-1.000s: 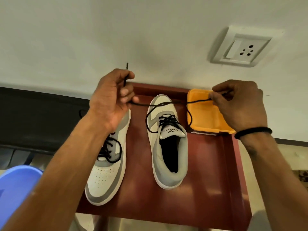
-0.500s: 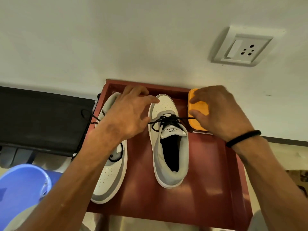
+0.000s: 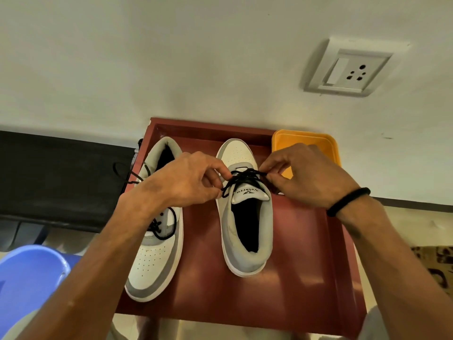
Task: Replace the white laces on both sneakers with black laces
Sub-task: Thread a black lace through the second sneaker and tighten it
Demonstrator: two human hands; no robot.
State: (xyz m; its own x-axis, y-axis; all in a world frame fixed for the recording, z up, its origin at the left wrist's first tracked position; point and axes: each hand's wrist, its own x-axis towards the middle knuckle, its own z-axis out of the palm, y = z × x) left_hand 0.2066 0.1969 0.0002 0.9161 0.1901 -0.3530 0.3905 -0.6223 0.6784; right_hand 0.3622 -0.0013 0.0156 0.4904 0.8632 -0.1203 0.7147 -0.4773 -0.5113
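Two white-and-grey sneakers lie on a red-brown table (image 3: 301, 266). The right sneaker (image 3: 247, 231) points its toe away from me and carries a black lace (image 3: 245, 176) across its tongue. My left hand (image 3: 186, 180) pinches the lace on the left side of the tongue. My right hand (image 3: 308, 175) pinches the lace on the right side. The left sneaker (image 3: 157, 261) points its toe toward me; its black lace (image 3: 169, 227) hangs loose, partly hidden under my left forearm.
An orange tray (image 3: 306, 141) sits at the table's back right corner, behind my right hand. A blue plastic stool (image 3: 27, 273) stands at lower left. A dark panel (image 3: 61, 177) runs along the left. A wall socket (image 3: 350, 69) is mounted above.
Both hands came down from holding the lace ends stretched wide apart to the right sneaker's tongue, where they now pinch the lace close together.
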